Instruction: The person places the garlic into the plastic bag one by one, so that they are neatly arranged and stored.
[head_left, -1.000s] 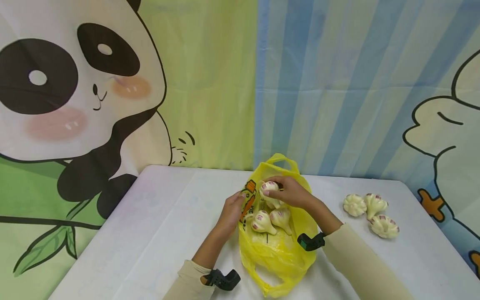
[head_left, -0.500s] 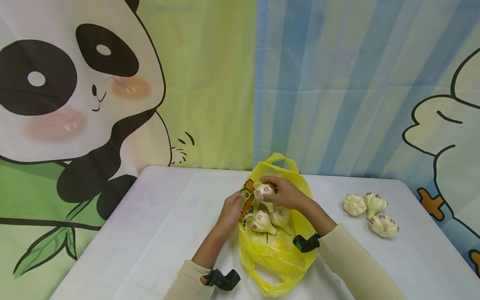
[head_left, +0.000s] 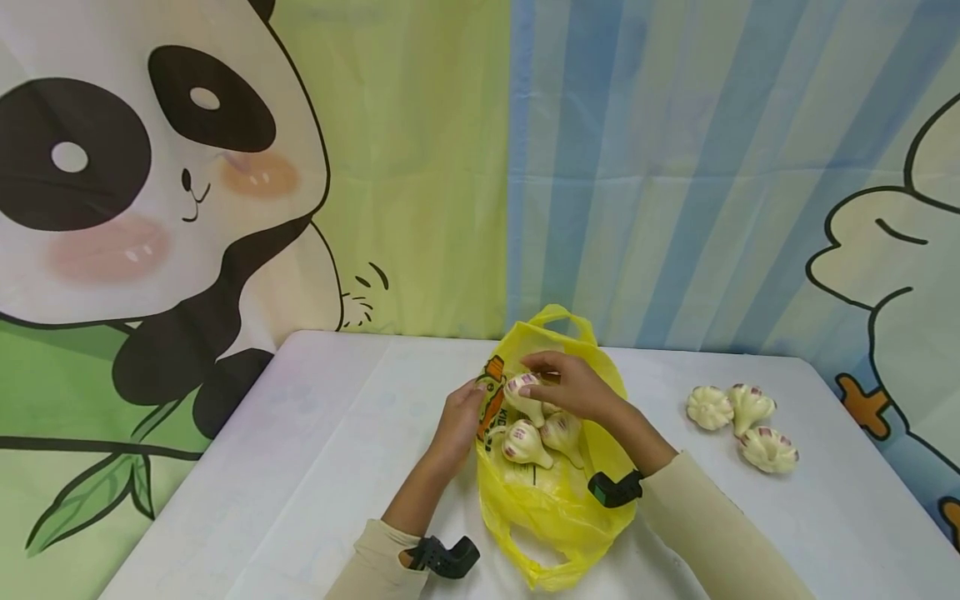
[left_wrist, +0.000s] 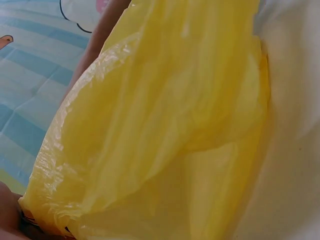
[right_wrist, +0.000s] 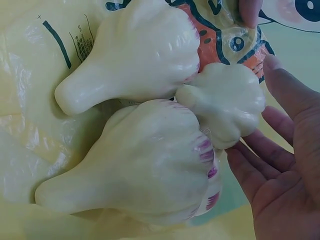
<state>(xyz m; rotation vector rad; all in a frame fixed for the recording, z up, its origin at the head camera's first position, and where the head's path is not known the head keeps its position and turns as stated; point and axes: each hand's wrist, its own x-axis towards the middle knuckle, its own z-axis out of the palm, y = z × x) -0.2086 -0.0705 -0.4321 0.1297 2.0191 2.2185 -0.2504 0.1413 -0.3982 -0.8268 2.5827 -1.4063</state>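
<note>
A yellow plastic bag (head_left: 555,508) with a printed cartoon lies on the table, its mouth spread around several garlic bulbs. My left hand (head_left: 457,425) pinches the bag's left edge between thumb and fingers. My right hand (head_left: 573,383) is over the bag, beside the uppermost garlic bulb (head_left: 525,398). In the right wrist view its fingers are loosely spread, with the fingertips (right_wrist: 240,165) near that bulb (right_wrist: 227,105). Two more garlic bulbs (right_wrist: 135,170) lie closer to that camera, and part of another shows behind them. The left wrist view is mostly filled by yellow plastic (left_wrist: 165,110).
On the white table (head_left: 337,467), three garlic bulbs (head_left: 750,425) sit close together to the right of the bag. A printed curtain (head_left: 637,167) hangs behind the table. Each wrist carries a black camera (head_left: 615,489).
My right hand has moved slightly left, set the garlic bulb down beside the others in the bag, and loosened its fingers. My left hand stays at the bag's edge.
</note>
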